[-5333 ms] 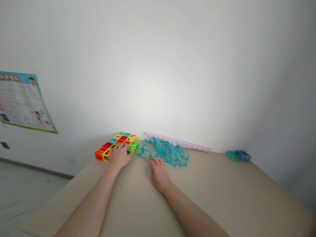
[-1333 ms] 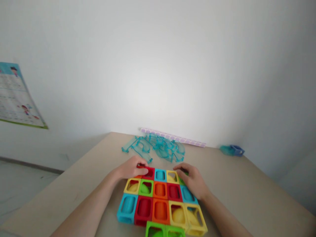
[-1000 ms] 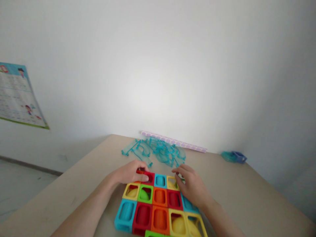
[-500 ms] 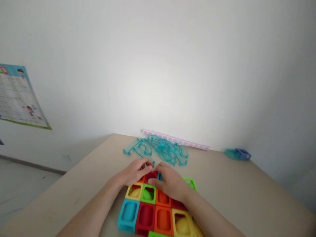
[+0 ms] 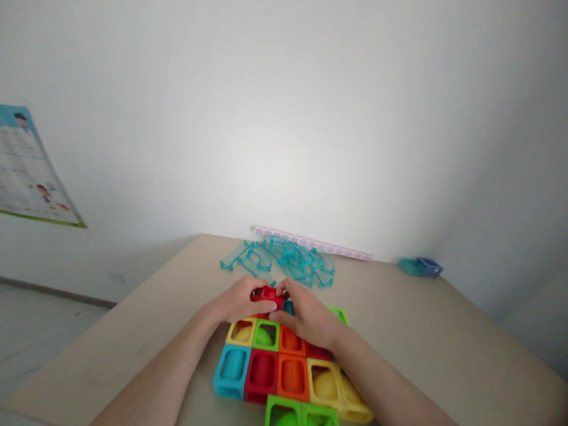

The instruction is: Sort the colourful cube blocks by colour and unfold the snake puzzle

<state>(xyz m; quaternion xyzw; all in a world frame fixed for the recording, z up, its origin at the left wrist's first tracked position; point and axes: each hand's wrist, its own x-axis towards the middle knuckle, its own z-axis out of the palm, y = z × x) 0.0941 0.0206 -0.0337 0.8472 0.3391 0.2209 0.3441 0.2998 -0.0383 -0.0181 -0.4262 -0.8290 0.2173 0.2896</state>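
Note:
A red hollow plastic block (image 5: 271, 294) is gripped from both sides at the far edge of a group of coloured blocks. My left hand (image 5: 242, 300) closes on its left side, thumb along the near face. My right hand (image 5: 306, 313) pinches its right side with fingers and thumb. Below the hands, the blocks sit side by side in rows: a blue block (image 5: 232, 368), a dark red one (image 5: 262, 373), an orange one (image 5: 293, 374) and a yellow one (image 5: 326, 383) among them. Green blocks (image 5: 302, 412) stand at the near edge. My right hand and forearm hide part of the group.
Behind the hands lies a pile of clear teal plastic pieces (image 5: 293, 260). A purple patterned strip (image 5: 315, 242) runs along the wall. At the back right sit a small blue container (image 5: 430, 268) and a teal piece (image 5: 410, 267). A poster (image 5: 33, 171) hangs at left.
The red block has come up between my hands and shows higher than the blocks around it. My view has shifted slightly, and more of the near green blocks shows.

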